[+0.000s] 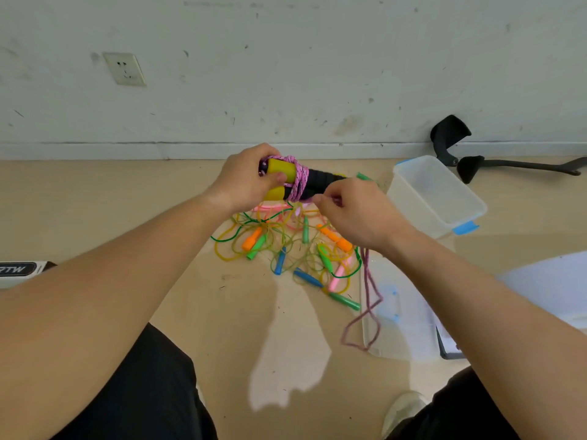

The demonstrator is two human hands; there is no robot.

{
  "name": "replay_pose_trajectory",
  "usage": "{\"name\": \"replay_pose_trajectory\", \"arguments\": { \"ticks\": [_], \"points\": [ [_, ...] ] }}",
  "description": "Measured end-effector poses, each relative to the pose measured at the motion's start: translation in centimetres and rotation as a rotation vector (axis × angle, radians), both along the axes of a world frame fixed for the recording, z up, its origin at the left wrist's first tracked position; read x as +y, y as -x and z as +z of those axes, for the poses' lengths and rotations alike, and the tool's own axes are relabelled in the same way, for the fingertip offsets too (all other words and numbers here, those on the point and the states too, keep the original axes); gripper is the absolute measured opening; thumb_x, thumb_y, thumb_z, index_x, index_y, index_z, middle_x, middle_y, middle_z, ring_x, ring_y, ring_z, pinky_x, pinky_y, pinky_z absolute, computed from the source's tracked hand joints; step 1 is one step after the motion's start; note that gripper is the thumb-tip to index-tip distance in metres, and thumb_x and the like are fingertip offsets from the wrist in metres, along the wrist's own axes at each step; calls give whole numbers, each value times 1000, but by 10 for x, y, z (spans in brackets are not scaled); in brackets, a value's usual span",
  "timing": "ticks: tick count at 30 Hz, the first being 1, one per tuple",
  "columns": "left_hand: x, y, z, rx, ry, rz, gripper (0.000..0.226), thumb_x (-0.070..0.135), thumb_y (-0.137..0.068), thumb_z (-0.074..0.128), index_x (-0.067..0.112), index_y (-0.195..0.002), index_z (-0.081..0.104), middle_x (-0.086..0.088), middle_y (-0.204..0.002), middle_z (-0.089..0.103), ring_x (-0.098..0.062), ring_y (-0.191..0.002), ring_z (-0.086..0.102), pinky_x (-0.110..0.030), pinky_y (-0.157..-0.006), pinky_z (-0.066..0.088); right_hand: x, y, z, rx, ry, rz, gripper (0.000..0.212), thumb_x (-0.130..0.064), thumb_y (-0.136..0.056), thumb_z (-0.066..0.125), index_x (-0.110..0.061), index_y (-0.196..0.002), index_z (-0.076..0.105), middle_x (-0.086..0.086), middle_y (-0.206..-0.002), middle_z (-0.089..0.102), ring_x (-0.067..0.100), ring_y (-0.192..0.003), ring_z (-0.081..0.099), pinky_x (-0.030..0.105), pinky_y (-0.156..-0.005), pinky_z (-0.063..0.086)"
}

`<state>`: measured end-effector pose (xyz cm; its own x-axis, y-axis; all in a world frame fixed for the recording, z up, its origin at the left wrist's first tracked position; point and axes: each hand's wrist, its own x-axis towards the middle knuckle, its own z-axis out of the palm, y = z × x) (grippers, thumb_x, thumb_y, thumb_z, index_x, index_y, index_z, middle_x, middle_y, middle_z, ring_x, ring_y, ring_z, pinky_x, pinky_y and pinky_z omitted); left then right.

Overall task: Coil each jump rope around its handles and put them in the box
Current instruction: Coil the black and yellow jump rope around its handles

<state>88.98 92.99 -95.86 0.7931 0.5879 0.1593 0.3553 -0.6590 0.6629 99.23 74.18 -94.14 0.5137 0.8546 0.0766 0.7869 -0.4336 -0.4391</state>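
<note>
My left hand (244, 179) grips the yellow ends of two black-and-yellow handles (314, 181) held side by side. A pink braided rope (300, 179) is wound several times around them. My right hand (355, 214) pinches the loose part of that rope just below the handles, and its free length (367, 300) hangs down to the floor in a loop. On the floor beneath lies a tangled pile of thin jump ropes (292, 246) with orange, green, blue and pink handles. A clear plastic box (435, 198) with blue clips stands open to the right of my hands.
The box's clear lid (400, 319) lies flat on the floor at the right. A black crutch-like object (470, 154) rests by the white wall. A dark carton (19, 271) shows at the left edge. My knees frame the bottom of the view.
</note>
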Motion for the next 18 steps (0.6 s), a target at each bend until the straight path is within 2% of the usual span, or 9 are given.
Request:
{"name": "replay_pose_trajectory", "arguments": {
  "ticks": [4,6,8,11,13,16,18],
  "points": [
    [0,1,5,88,-13,-207,30,25,-87,74,21,-115,66,5,-103,66,-15,-96,58,-26,-77,39,-4,-17,9,-122,-63,18,30,-43,-93,60,-17,-83,71,5,-75,68,29,-75,59,38,-64,48],
    [-1,1,9,115,56,-334,31,23,-87,75,23,-116,66,6,-103,67,-12,-96,60,-26,-82,46,-7,-28,11,10,-138,3,22,-42,-89,68,-21,-83,73,0,-76,70,22,-75,62,36,-66,49],
    [-3,3,12,127,160,-420,31,20,-88,74,25,-117,65,7,-103,67,-7,-95,60,-21,-83,46,-10,-36,11,184,-196,18,16,-38,-84,77,-24,-78,73,-4,-72,70,12,-68,60,31,-64,46],
    [-6,6,19,100,320,-506,31,13,-89,71,17,-119,63,1,-105,66,-4,-96,60,-18,-86,49,-16,-41,13,412,-254,69,16,-31,-79,82,-20,-74,70,4,-70,67,7,-64,53,24,-61,42],
    [-9,8,23,68,415,-533,33,17,-88,70,14,-120,62,-3,-107,67,-4,-98,61,-21,-87,52,-17,-44,11,539,-280,71,19,-33,-78,79,-16,-75,70,9,-67,62,9,-63,50,20,-57,40],
    [-13,9,24,40,581,-508,40,27,-87,71,16,-123,61,-7,-111,68,-10,-101,65,-39,-84,56,-17,-52,-3,745,-329,24,23,-36,-81,80,-18,-72,69,1,-67,60,12,-65,51,22,-57,39],
    [-15,10,24,1,704,-460,38,27,-86,69,19,-122,60,1,-104,68,-12,-97,66,-37,-78,57,-21,-51,-9,805,-335,50,16,-27,-83,75,-12,-80,70,1,-74,62,14,-70,55,22,-60,44]
  ]
}}
